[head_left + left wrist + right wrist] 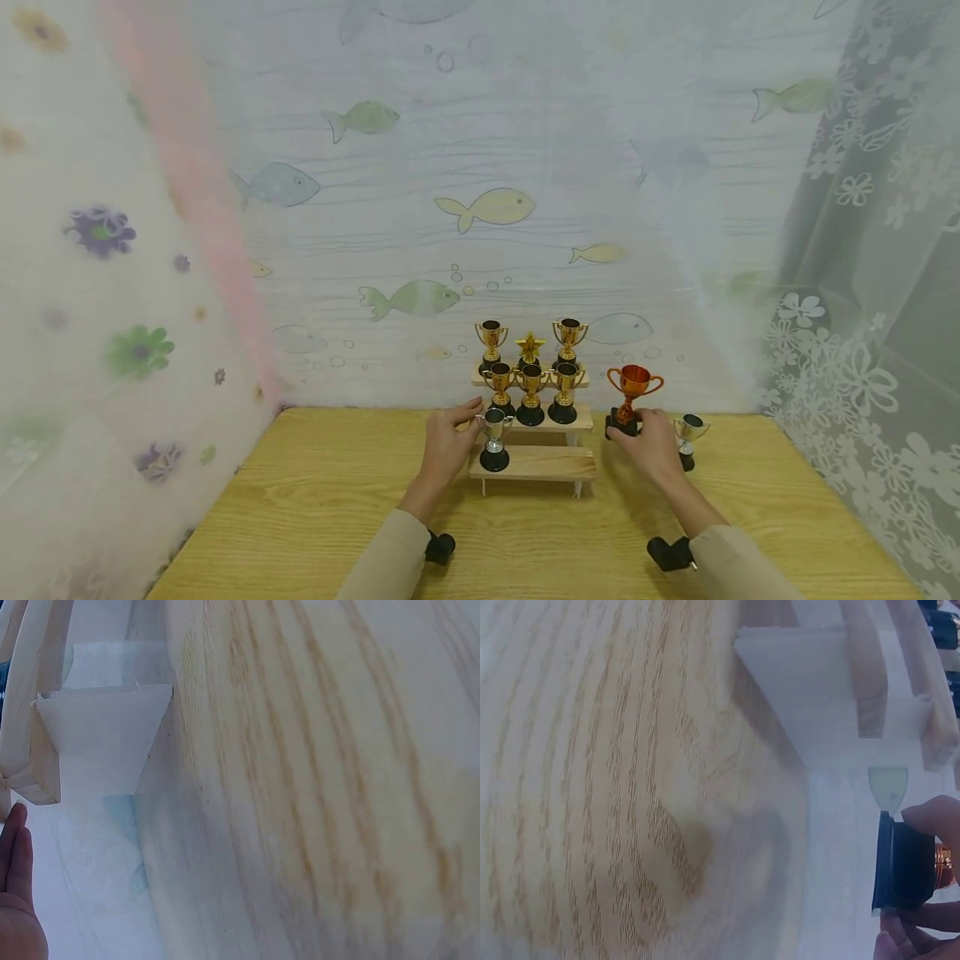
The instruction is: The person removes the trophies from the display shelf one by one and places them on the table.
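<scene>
My right hand (648,442) pinches the black base of an orange-bronze trophy cup (633,382) between thumb and fingers, holding it upright right of a three-step wooden stand (543,458). The right wrist view shows its black base (911,864) raised off the table. My left hand (448,440) is at the stand's left side, its fingers (22,859) extended by the end of a wooden step. Close to that hand, a silver trophy cup (494,429) stands on the lowest step. Behind my right hand, another silver trophy cup (688,429) is partly hidden on the table.
Three gold trophy cups (531,383) stand on the middle step. Two more gold cups (492,335) flank a gold star trophy (530,346) on the top step. A fish-patterned curtain (480,125) hangs behind the wooden table (330,500).
</scene>
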Demonstrator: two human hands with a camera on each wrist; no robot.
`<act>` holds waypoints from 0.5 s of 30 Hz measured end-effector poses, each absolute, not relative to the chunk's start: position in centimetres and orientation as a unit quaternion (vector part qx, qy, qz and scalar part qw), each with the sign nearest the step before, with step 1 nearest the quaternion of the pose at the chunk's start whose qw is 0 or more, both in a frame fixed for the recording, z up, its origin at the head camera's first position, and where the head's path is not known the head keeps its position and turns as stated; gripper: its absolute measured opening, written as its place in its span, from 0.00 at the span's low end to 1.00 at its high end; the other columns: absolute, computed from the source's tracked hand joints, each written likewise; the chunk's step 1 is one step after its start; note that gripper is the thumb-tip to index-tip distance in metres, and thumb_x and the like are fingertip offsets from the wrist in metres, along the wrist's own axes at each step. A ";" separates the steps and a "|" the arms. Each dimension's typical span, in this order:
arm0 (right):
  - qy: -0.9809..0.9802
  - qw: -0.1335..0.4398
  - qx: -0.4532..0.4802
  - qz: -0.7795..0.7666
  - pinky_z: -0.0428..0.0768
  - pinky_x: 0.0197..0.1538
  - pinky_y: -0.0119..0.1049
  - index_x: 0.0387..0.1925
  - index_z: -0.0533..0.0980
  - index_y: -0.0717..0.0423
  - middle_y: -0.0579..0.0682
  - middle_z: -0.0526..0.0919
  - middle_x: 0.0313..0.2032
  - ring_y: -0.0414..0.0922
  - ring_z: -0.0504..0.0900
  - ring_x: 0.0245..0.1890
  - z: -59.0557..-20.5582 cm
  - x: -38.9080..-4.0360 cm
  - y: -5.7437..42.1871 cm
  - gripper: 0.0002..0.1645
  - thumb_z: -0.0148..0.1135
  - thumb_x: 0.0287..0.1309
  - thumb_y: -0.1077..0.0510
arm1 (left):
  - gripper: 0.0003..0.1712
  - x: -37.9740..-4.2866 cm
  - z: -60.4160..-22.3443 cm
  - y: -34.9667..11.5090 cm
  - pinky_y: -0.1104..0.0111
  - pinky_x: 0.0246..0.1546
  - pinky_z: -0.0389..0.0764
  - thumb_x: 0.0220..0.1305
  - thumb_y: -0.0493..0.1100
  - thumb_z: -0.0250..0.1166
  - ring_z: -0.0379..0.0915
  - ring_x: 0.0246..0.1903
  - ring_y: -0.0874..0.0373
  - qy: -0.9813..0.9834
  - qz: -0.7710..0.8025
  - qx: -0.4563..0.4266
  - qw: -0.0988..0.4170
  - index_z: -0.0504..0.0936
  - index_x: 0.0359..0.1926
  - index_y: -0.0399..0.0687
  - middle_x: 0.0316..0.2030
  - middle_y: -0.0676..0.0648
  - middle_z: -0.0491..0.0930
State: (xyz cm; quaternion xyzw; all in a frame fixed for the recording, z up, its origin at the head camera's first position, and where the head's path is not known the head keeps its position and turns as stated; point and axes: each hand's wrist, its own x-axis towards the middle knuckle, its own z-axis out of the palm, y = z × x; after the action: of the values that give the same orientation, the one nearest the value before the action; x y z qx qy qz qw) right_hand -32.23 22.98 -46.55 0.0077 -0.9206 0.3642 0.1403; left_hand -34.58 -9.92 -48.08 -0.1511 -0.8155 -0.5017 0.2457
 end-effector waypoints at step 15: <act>-0.926 0.111 -0.023 0.361 0.75 0.57 0.66 0.61 0.64 0.86 0.81 0.64 0.59 0.74 0.70 0.58 -47.6 -34.9 23.1 0.38 0.61 0.68 0.53 | 0.15 -34.9 -48.5 -10.1 0.52 0.57 0.82 0.64 0.36 0.69 0.82 0.55 0.46 -0.819 -0.502 -0.148 0.236 0.87 0.51 0.34 0.54 0.46 0.85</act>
State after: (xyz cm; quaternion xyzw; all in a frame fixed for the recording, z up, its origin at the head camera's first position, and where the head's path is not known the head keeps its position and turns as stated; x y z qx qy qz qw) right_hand -34.90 23.14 -47.55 -0.0234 -0.9258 0.3605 0.1111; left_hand -34.93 -10.07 -48.46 -0.1477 -0.8187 -0.5024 0.2356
